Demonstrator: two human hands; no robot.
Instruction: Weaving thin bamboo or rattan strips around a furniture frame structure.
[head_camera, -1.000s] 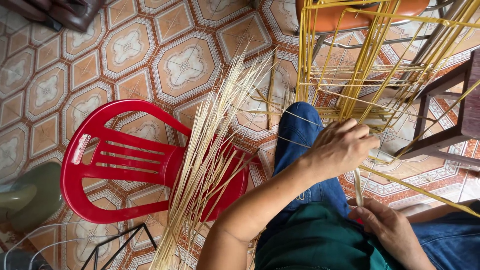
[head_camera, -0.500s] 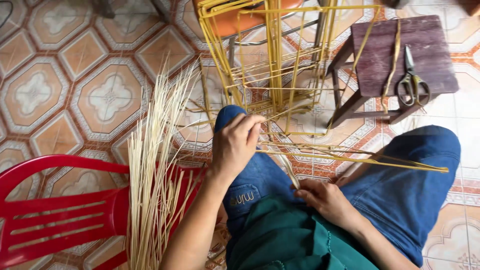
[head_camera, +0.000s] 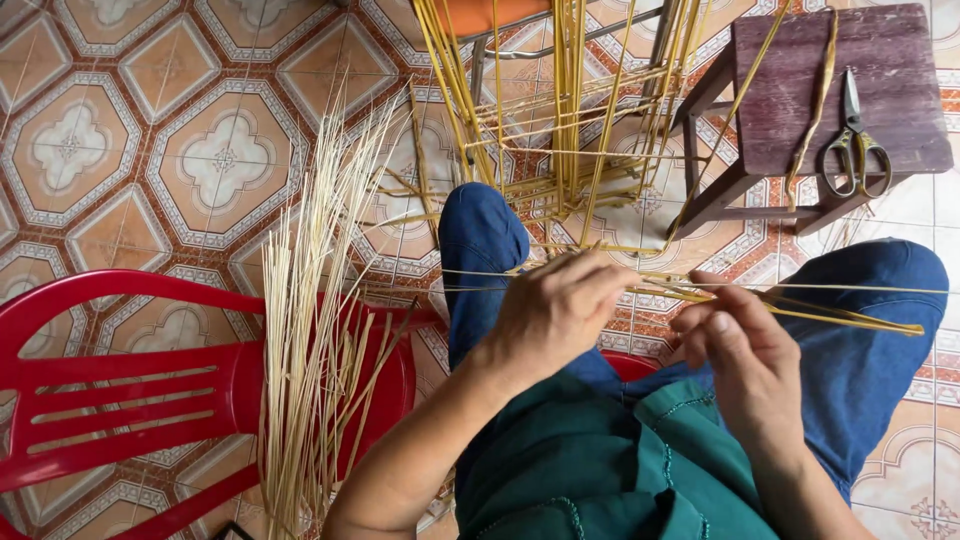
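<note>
My left hand is curled over thin yellow cane strips that run across my lap toward the right knee. My right hand pinches the same strips just right of the left hand, thumb on top. Both hands sit above my knees in blue trousers. Beyond the knees stands a partly woven yellow cane frame with upright stakes and crossing strands.
A bundle of pale straw-like strips lies across a red plastic chair at the left. A dark wooden stool at upper right carries scissors and a curled strip. The floor is patterned tile.
The view has shifted right and down. My left hand moved from the frame's base to the strips over my lap, and my right hand rose to meet it and grip them.
</note>
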